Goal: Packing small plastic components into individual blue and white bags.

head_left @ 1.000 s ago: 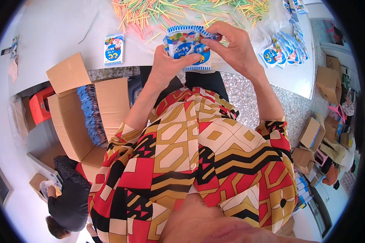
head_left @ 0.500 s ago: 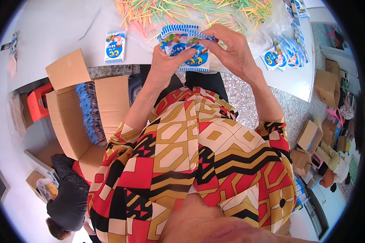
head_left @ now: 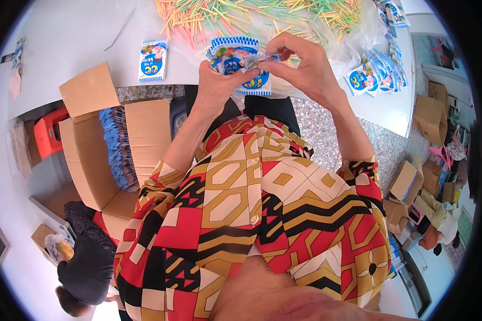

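Desk (head_left: pixel 85 48) is supporting loose coloured sticks (head_left: pixel 198 18) and fanned packets (head_left: pixel 377 72), apparently spread for easy reach. Over its near edge, the left hand (head_left: pixel 213 88) is clasping overlapping blue-and-white packets (head_left: pixel 231 51), thumb across their front, presumably steadying them. The right hand (head_left: pixel 308 67) is pinching a crumpled wrapper edge (head_left: pixel 258 61) at their right side, fingers nearly closed.

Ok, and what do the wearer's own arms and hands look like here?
The loose fabric left sleeve and matching right sleeve carry a bold geometric print in red, black, cream and mustard-gold, ending around the elbows. The left forearm and right forearm are bare, with no watch visible. The left fingers and right fingers are ungloved.
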### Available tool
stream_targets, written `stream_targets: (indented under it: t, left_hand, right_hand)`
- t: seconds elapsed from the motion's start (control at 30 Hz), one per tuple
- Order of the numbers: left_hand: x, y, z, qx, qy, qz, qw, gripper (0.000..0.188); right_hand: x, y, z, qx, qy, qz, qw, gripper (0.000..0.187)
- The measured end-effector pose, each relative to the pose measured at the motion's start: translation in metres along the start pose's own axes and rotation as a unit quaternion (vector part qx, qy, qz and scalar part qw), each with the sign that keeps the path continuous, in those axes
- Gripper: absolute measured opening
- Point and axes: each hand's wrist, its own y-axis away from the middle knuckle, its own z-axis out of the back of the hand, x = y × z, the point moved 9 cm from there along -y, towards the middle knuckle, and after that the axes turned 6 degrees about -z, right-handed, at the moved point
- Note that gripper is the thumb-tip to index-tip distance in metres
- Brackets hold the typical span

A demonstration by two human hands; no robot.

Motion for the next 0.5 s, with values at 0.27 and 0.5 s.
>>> stream_targets:
  t: [0.27, 0.5]
  left_hand:
    - [0.0019, 0.0045, -0.0045, 0.001, -0.01, 0.05, 0.999, 0.038]
    - [0.0018, -0.0013, -0.0007, -0.015, 0.009, 0.048, 0.999, 0.034]
  right_hand:
    - [0.0037, 0.0004, 0.0076, -0.051, -0.002, 0.027, 0.998, 0.012]
    - [0.0025, -0.0046, 0.0084, -0.022, -0.066, 0.005, 0.998, 0.01]
